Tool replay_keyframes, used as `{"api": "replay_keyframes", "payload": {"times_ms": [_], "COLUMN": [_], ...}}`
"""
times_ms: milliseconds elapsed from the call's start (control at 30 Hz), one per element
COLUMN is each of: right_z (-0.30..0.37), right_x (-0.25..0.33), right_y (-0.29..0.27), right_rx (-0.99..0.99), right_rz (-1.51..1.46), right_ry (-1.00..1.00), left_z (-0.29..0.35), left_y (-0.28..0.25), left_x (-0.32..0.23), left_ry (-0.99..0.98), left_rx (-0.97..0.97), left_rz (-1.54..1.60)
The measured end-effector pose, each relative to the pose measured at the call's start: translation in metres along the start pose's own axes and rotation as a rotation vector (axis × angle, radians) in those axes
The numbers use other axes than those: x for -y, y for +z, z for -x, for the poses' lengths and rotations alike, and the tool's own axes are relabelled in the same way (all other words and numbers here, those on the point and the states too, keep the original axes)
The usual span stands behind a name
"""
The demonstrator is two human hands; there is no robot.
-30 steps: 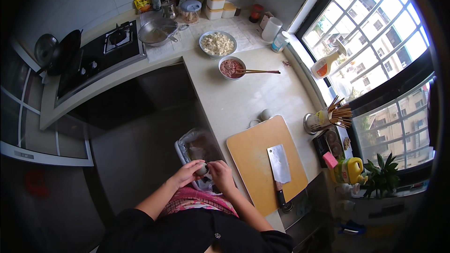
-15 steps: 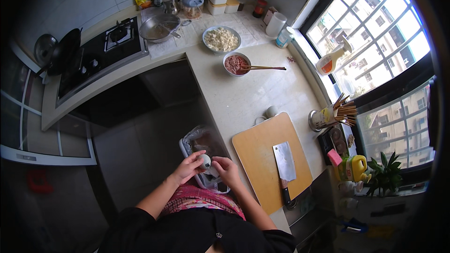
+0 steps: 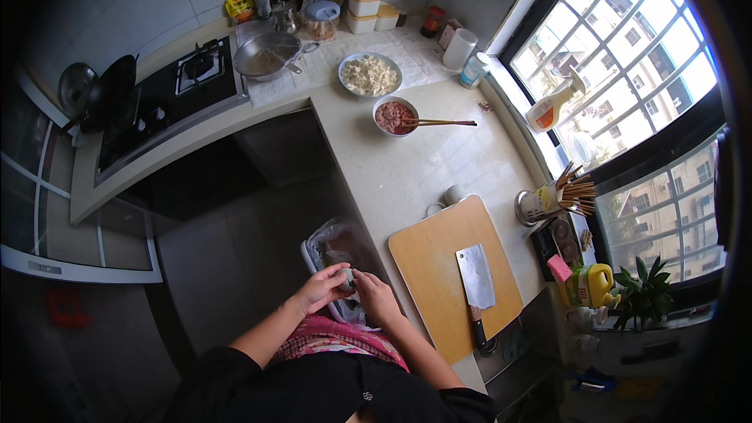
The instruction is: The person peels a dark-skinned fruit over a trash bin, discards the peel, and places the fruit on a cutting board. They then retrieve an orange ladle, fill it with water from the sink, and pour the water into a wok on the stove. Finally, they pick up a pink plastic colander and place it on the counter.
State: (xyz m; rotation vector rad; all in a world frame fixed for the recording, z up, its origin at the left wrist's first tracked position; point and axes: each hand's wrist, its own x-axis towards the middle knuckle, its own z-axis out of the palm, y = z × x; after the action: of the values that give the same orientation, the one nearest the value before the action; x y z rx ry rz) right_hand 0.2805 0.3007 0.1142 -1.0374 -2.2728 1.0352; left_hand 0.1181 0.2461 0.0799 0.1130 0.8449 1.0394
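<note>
Above a lined waste bin (image 3: 313, 254), my left hand (image 3: 316, 291) grips a pale grey-green egg (image 3: 347, 282) between thumb and fingers. My right hand (image 3: 377, 300) is closed in a pinch against the egg's right side; its fingertips cover that part of the shell. To the right, a wooden cutting board (image 3: 423, 266) lies at the counter edge. A cleaver (image 3: 475, 278) with a black handle rests flat on it. A second pale egg (image 3: 454, 194) sits just beyond the board's far edge, beside a small ring-shaped thing (image 3: 434, 209).
Farther along the counter stand a bowl of minced meat (image 3: 392, 116) with chopsticks across it and a bowl of white chopped food (image 3: 368, 74). A gas stove (image 3: 176, 102) is at left. A chopstick holder (image 3: 539, 205) and a yellow bottle (image 3: 595, 283) stand by the window.
My right hand has moved left, closing onto the egg. The egg has turned and shifted slightly; a dark patch that showed on it is now hidden by the fingers.
</note>
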Motion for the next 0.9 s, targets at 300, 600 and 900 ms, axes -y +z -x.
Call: {"api": "replay_keyframes", "payload": {"times_ms": [300,600,900], "right_z": [0.004,0.007,-0.01], "right_x": [-0.007,-0.029,-0.001], "right_y": [0.009,0.013,0.004], "right_rx": [-0.071,-0.001,0.012], "right_rz": [-0.016,-0.019,-0.389], "right_ry": [-0.002,0.225,0.243], "left_z": [0.003,0.007,0.002], "left_y": [-0.004,0.0,0.004], "left_x": [0.0,-0.01,-0.008], "left_ry": [-0.014,0.146,0.117], "left_rx": [0.034,0.018,-0.057], "left_rz": [0.086,0.146,-0.089]}}
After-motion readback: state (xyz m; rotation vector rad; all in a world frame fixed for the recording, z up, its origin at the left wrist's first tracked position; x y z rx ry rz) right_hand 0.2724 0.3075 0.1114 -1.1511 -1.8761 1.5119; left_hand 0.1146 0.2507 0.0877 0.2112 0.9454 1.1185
